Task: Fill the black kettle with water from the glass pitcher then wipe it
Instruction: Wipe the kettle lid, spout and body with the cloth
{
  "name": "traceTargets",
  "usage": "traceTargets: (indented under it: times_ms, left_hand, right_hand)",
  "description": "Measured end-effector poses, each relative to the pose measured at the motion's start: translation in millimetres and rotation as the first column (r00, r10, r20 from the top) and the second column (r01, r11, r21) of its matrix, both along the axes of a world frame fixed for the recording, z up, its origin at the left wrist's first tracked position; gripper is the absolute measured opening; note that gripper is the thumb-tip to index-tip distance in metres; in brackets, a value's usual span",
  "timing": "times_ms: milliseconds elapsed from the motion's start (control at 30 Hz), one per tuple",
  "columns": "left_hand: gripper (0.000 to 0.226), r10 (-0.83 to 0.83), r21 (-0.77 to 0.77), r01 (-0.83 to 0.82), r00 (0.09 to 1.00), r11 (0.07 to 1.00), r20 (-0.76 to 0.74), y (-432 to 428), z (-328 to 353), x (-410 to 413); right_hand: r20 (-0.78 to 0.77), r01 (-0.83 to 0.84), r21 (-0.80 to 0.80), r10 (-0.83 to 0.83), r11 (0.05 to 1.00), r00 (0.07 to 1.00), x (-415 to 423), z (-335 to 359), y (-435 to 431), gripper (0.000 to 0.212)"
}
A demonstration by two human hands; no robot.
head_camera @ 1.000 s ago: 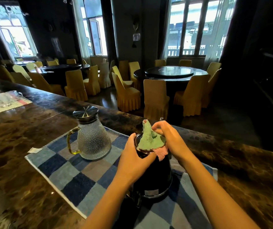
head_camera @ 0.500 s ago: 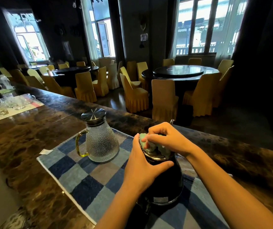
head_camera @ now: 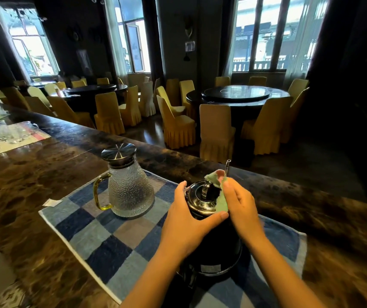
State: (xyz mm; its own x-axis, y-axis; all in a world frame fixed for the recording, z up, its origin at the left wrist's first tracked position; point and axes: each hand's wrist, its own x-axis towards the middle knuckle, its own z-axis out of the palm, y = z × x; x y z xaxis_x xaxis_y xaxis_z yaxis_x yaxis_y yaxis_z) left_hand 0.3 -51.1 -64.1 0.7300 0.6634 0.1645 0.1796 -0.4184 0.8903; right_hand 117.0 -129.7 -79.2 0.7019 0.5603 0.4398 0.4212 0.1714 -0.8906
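Desk of dark marbled stone runs across the view, with a blue checked mat laid on it. On the mat stand the pitcher, lid on and upright at the left, and just beside it to the right the kettle on its base, the two close but apart. Whether much water is left in the pitcher cannot be told through its dimpled glass.

A second ago the cloth was bunched over the top of the kettle and hid the lid; half a second ago the right hand was pressing it down there. Now the cloth has slid off to the right side, and the shiny lid with its knob lies bare and closed. The right hand is clamped on the cloth, fingers folded round it, pressing it against the kettle's upper right shoulder. The left hand has kept its place, wrapped round the kettle's upper left side to steady it, thumb across the front below the lid.

My reading: filling looks done, since the pitcher is set down and capped and the kettle is shut. Wiping is under way; the lid seems finished and the work has passed to the side wall. What probably remains is the body lower down, the spout behind the cloth, and the side under the left hand
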Motion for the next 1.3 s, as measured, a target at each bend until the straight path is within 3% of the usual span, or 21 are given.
traceTargets:
  times_ms: [100, 200, 333, 433, 533, 600, 733, 933, 1033, 1167, 1300]
  left_hand:
    - [0.101, 0.000, -0.040, 0.002, 0.999, 0.999, 0.044, -1.7, 2.8, -0.1]
    - [0.095, 0.015, -0.139, 0.001, 0.993, 0.990, 0.119, -1.2, 4.2, 2.0]
    - [0.063, 0.066, -0.301, 0.001, 0.975, 0.954, 0.211, -4.8, 8.5, 2.4]
    - [0.073, 0.059, -0.295, 0.006, 0.976, 0.955, 0.212, -4.6, 9.1, 1.8]
    - [0.051, 0.028, -0.275, 0.031, 0.977, 0.961, 0.210, -4.0, 10.1, 1.0]
    - [0.057, 0.024, -0.252, 0.030, 0.977, 0.967, 0.211, -1.8, 6.0, 2.2]
    - [0.075, 0.026, -0.212, 0.020, 0.977, 0.977, 0.211, 0.2, 1.7, 4.3]
    - [0.061, 0.034, -0.238, 0.016, 0.978, 0.971, 0.205, -3.3, 7.6, 3.2]
    - [0.050, 0.038, -0.226, 0.009, 0.979, 0.974, 0.201, -5.6, 9.9, 1.5]
    - [0.071, 0.040, -0.199, 0.002, 0.977, 0.980, 0.207, -3.2, 8.2, 3.6]
    - [0.073, 0.036, -0.191, 0.004, 0.978, 0.982, 0.206, -2.3, 6.7, 4.6]
  right_hand:
    - [0.011, 0.083, 0.039, -0.084, 0.996, 0.996, -18.7, -16.1, -20.9, 0.032]
    - [0.237, 0.122, 0.026, -0.124, 0.992, 0.964, -32.7, -24.2, -33.0, 0.040]
    - [0.640, 0.205, -0.036, -0.135, 0.978, 0.756, -44.0, -18.7, -25.7, 0.036]
    - [0.737, 0.256, -0.061, -0.130, 0.965, 0.663, -48.6, -10.3, -16.0, 0.034]
    - [0.748, 0.220, -0.065, -0.098, 0.973, 0.656, -41.5, -12.5, -18.4, 0.035]
    - [0.721, 0.140, -0.012, -0.088, 0.990, 0.687, -33.5, -19.0, -23.9, 0.032]
    - [0.487, 0.080, 0.170, -0.155, 0.982, 0.860, -20.4, -24.5, -26.4, 0.031]
    - [0.144, 0.096, 0.095, -0.109, 0.991, 0.983, -4.4, -14.5, -9.0, 0.032]
    - [0.193, 0.093, 0.081, -0.107, 0.992, 0.975, -13.6, -17.6, -13.3, 0.032]
    - [0.350, 0.124, 0.017, -0.122, 0.992, 0.929, -22.7, -16.4, -13.4, 0.031]
    - [0.348, 0.134, -0.120, -0.084, 0.984, 0.934, -8.0, -12.7, -8.7, 0.039]
